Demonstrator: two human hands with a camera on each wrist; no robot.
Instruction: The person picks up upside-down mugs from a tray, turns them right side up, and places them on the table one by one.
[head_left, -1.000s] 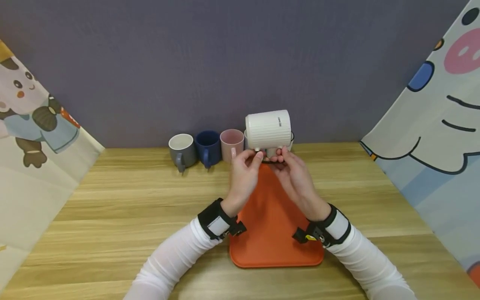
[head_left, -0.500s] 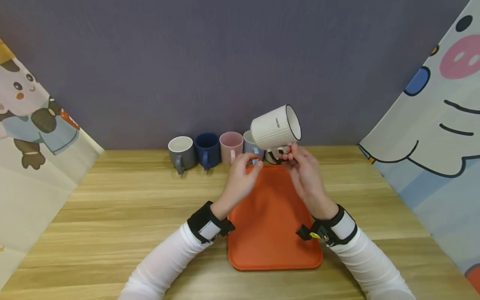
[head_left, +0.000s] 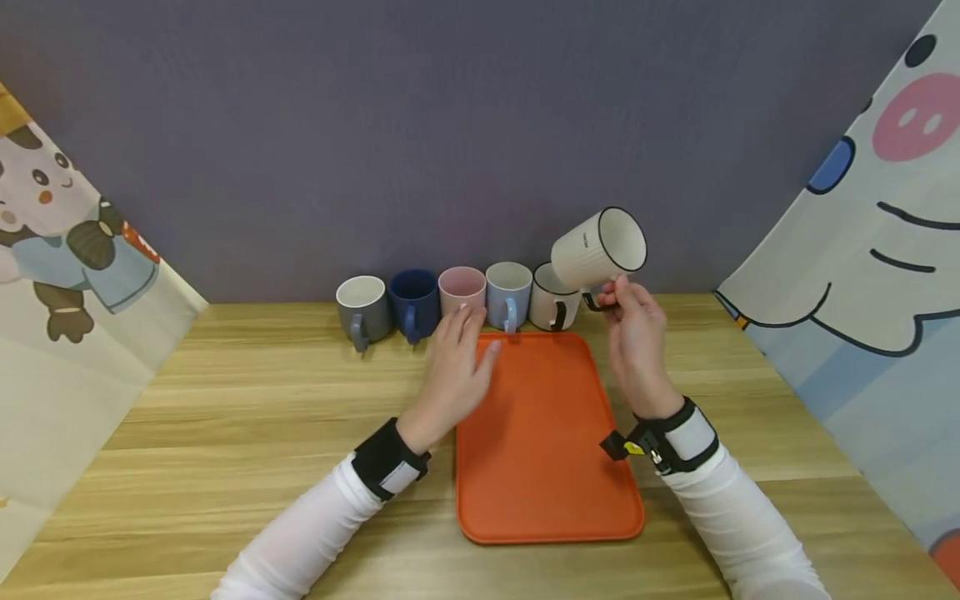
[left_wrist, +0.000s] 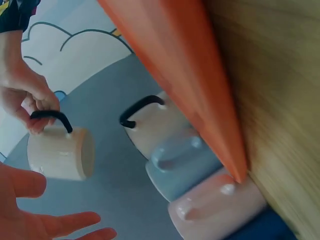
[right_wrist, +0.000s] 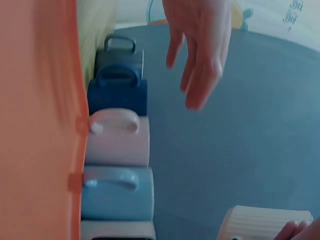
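My right hand [head_left: 636,350] grips the black handle of a white ribbed mug [head_left: 581,257] with a black rim. The mug is up in the air, tipped with its mouth toward the upper right, beside the end of a row of mugs. My left hand [head_left: 450,375] holds nothing; its fingers are extended over the tray's left edge, overlapping the pink mug [head_left: 462,283] in the head view. In the left wrist view the raised mug [left_wrist: 57,155] hangs from its handle in the right hand's fingers.
An orange tray [head_left: 547,450] lies on the wooden table [head_left: 225,433]. Along the back wall stand a grey mug [head_left: 363,312], a dark blue mug [head_left: 415,304], the pink one, a light blue mug [head_left: 508,296] and a white mug with a black handle [head_left: 553,298], handles facing front.
Both hands were at the white mug; the left has let go and moved down to the left. The right hand has carried the mug rightward and turned its mouth to the upper right.
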